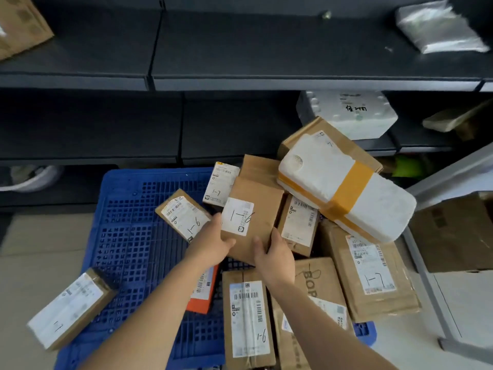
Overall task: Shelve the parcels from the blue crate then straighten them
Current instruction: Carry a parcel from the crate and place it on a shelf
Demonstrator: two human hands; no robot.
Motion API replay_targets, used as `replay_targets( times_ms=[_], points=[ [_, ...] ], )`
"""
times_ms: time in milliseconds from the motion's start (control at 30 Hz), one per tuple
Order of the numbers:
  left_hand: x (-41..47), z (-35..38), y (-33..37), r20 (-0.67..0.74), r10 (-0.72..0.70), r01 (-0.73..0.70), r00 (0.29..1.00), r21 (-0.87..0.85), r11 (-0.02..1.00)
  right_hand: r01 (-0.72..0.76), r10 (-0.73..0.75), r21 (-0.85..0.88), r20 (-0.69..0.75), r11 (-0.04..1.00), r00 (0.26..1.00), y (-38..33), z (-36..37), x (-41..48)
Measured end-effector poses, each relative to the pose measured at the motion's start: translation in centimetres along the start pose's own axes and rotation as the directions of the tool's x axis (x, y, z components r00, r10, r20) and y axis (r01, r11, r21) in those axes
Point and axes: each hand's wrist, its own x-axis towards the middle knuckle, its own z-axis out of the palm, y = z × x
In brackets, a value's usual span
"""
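Note:
A blue crate (pixel 133 236) lies on the floor below dark shelves (pixel 266 54), heaped with cardboard parcels. Both my hands hold a brown box (pixel 260 206) with a white label marked 1-6, lifted over the pile. My left hand (pixel 213 244) grips its lower left edge. My right hand (pixel 274 259) grips its lower right corner. A white foam parcel with yellow tape (pixel 344 188) tops the pile at the right. Another 1-6 box (pixel 184 213) lies just left of my left hand.
A brown box (pixel 72 305) overhangs the crate's left edge. A large brown parcel marked 1-7 (pixel 370 273) lies at the right. The upper shelf holds a silver bag (pixel 440 25) and a carton (pixel 21 22); the lower shelf holds a white foam box (pixel 349 113).

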Motion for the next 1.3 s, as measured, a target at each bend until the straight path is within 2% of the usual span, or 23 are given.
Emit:
replay_targets(
  times_ms=[267, 533, 767, 900, 1033, 1133, 1300],
  points=[
    [-6.9, -1.1, 1.4, -0.241, -0.038, -0.037, 0.97, -0.299, 0.954, 0.267, -0.265, 0.118, -0.034, 0.956, 0.964, -2.1, -3.5, -2.3],
    [-16.7, -3.4, 1.4, -0.508, -0.184, -0.139, 0.841, -0.532, 0.835, 0.536, -0.551, 0.184, 0.035, 0.824, 0.834, -8.1, -5.5, -6.8],
    [-27.0, -6.3, -2.3, -0.681, -0.341, -0.203, 0.648, -0.586, 0.785, 0.683, -0.751, 0.338, 0.127, 0.647, 0.648, -14.1, -3.1, -14.9],
    [-33.5, -7.8, -5.6, -0.734, -0.436, -0.194, 0.522, -0.599, 0.776, 0.666, -0.807, 0.47, 0.215, 0.579, 0.55, -17.5, -1.1, -21.3],
    [-40.1, -9.6, -9.7, -0.767, -0.525, -0.156, 0.368, -0.608, 0.779, 0.676, -0.856, 0.527, 0.278, 0.516, 0.436, -20.8, 1.8, -28.0],
    [-45.2, -10.9, -13.0, -0.787, -0.557, -0.159, 0.264, -0.606, 0.78, 0.694, -0.894, 0.564, 0.309, 0.447, 0.325, -23.6, 4.1, -33.6],
    [-54.0, -13.2, -18.8, -0.795, -0.593, -0.134, 0.127, -0.606, 0.784, 0.688, -0.917, 0.618, 0.346, 0.38, 0.196, -27.9, 8.1, -43.3]
  ],
)
